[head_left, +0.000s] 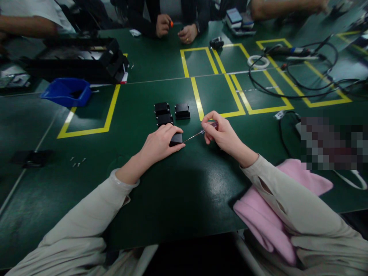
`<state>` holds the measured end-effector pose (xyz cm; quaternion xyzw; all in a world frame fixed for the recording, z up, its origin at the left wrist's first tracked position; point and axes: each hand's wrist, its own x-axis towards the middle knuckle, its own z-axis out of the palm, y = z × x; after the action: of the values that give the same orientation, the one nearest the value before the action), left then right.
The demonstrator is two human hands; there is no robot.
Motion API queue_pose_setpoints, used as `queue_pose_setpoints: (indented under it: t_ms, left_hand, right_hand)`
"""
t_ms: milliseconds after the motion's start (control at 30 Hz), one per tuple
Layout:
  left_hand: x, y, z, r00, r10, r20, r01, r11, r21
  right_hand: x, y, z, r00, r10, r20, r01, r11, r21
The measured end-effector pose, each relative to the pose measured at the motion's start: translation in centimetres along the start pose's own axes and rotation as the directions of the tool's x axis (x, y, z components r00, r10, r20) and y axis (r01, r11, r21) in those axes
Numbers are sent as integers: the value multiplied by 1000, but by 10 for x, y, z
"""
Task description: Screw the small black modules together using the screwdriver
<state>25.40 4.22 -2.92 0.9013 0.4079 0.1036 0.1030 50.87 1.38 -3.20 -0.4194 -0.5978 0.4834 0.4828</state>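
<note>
My left hand (161,143) is closed round a small black box (176,139) on the green table, its thumb along the near edge. In my right hand (217,132) is a screwdriver (196,135), pinched by its clear purplish handle. The thin shaft points left, and its tip meets the box's right side near my left thumb. Just beyond my hands stand similar black boxes (182,110), two of them one behind the other on the left. Small bright bits show at their corners. My left fingers partly hide the held box.
Several small screws (77,162) lie to the left, near a dark part (34,158). A blue bin (69,92) and black trays (86,61) stand far left. Cables (304,92) and a white tape roll (258,62) are at right, pink cloth (267,214) under my right forearm. Other people's hands (163,25) are opposite.
</note>
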Motion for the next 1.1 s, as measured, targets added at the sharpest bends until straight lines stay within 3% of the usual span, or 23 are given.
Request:
queue_pose_setpoints:
  t_ms: [1100]
  left_hand:
    - [1, 0, 0, 1000, 0, 16, 0, 1000, 13]
  right_hand:
    - [1, 1, -1, 1000, 7, 14, -7, 1000, 6]
